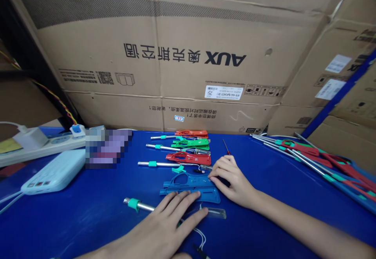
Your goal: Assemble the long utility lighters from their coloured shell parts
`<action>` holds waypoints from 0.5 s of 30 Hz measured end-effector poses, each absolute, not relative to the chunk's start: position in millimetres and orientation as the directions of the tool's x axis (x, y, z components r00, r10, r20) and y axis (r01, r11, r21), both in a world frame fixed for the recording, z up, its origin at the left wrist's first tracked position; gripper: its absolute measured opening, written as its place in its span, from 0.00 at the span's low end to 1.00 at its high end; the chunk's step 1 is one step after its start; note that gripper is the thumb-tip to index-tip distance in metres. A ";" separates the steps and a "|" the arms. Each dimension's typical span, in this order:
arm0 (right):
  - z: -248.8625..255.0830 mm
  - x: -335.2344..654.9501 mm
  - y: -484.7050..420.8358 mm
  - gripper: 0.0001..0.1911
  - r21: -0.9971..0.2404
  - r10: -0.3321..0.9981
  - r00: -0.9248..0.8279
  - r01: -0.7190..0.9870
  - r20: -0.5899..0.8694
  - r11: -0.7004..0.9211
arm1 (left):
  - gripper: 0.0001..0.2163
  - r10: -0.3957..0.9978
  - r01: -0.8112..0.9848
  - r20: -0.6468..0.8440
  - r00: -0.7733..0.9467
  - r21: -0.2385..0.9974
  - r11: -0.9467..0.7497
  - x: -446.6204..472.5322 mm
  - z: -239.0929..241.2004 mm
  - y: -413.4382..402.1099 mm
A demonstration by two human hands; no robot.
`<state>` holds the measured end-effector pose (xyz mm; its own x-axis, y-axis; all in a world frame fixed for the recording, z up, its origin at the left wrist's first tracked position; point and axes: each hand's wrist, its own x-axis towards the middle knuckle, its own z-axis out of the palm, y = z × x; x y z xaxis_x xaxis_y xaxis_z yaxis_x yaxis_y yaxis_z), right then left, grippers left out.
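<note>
My left hand (173,220) lies flat with fingers spread, its fingertips on the nearer blue lighter handle half (205,195). Under its palm runs a metal lighter tube (145,206) with a teal collar, partly hidden. By its thumb are a clear fuel tube (217,212) and white wires (202,233). My right hand (233,178) is closed in a pinch at the right end of the farther blue handle half (185,180); what its fingertips hold, if anything, is too small to make out. Just beyond it lies a thin screwdriver (227,148), red at its near end.
Farther back lie red (188,158), green (194,144) and orange lighter handles (195,134) with tubes and wires. Several lighters (329,161) are piled at right. A power bank (55,172) and power strip (61,141) sit at left. A cardboard wall (176,24) closes off the back.
</note>
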<state>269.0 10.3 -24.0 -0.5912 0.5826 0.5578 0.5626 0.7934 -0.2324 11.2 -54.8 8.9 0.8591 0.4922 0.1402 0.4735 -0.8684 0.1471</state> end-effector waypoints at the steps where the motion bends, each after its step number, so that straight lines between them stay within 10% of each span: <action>1: -24.1 269.0 10.0 0.07 -0.233 0.579 -0.591 0.559 0.561 0.796 | 0.30 0.494 0.475 0.135 0.859 0.149 -0.867 11.7 11.9 -54.2; 15: 1.0 263.2 -9.9 0.06 -0.186 0.512 -0.709 0.488 0.485 0.853 | 0.25 0.556 0.474 0.088 0.826 0.426 -0.771 9.1 10.2 -35.7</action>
<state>263.2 -9.9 1.0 -0.7092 0.5116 0.4851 0.4878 0.8528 -0.1863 9.1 -35.7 10.2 0.8265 0.5561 0.0877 0.4736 -0.7710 0.4258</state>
